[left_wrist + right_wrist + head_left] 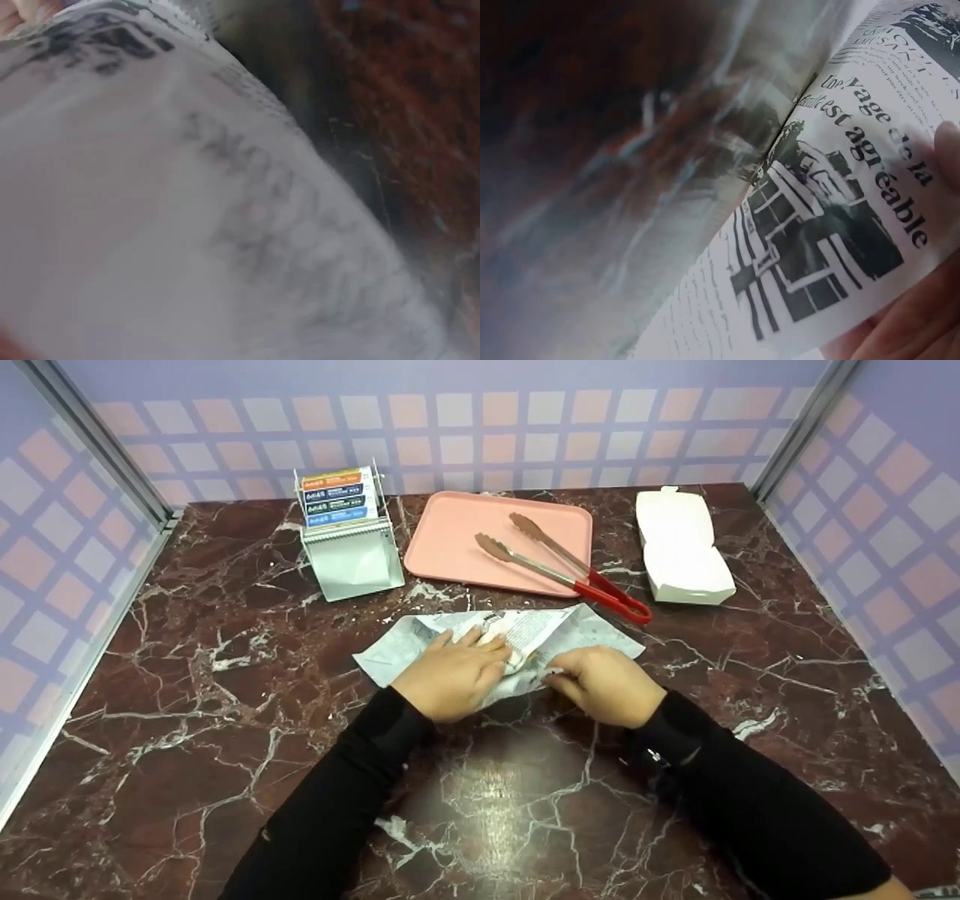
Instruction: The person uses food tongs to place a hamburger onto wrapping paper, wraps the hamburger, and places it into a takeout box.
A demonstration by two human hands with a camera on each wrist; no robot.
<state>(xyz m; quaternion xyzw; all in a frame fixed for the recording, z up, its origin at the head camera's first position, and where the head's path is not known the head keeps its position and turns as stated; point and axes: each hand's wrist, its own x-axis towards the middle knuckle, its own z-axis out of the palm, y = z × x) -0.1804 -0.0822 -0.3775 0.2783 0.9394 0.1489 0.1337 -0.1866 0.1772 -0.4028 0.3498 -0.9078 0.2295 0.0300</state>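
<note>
A sheet of newsprint-patterned wrapping paper (604, 636) lies on the table in the middle of the head view, partly folded over itself. My left hand (456, 673) rests on its folded part with the fingers spread. At the near right edge my right hand (606, 684) pinches the paper between thumb and fingers. A small yellowish patch shows between the folds, too little to tell what it is. The left wrist view is filled by pale, blurred paper (112, 210). Printed French words and a dark picture cover the paper (832, 225) in the right wrist view, beside fingers (911, 322).
Behind the paper is a pink tray (450, 540), with red-handled tongs (559, 577) lying across it and over its near edge. A holder (352, 562) with several coloured packets stands at the back left. An open white clamshell box (686, 547) sits at the back right.
</note>
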